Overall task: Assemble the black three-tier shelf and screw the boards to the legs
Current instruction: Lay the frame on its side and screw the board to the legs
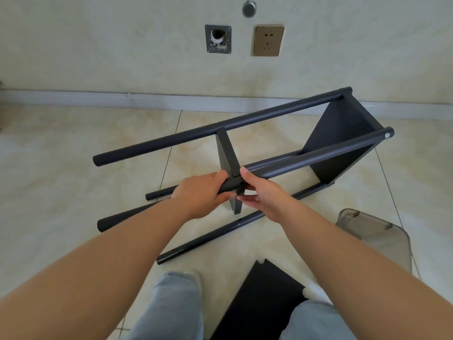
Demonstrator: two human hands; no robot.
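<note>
A: What is recorded nearest the camera?
B: A loose black board [259,300] is seen lying flat on the tiled floor [61,155] between two knees in light jeans [176,307]. A translucent grey stool [375,231] is noted just to its right.

A: And the hands?
B: The left hand [198,192] is curled round the near upper leg [311,155] of the shelf frame, fingers [218,177] wrapped over the tube, thumb underneath. The right hand [264,195] is placed just beside it, at the joint where the middle board [226,153] meets that leg; its thumb is laid on top of the leg and its fingers are closed in under the board's lower edge. Whether a screw is pinched cannot be told.

A: Where is the shelf located?
B: It is found lying on its side on the floor, beyond the hands. The end board [340,141] is fixed at the right. The far upper leg [220,126] is seen above, the two lower legs [220,231] resting on the tiles.

A: Beyond that?
B: A skirting strip, a brass-coloured socket [268,40] and an open wall box [218,39] are observed on the wall.
</note>
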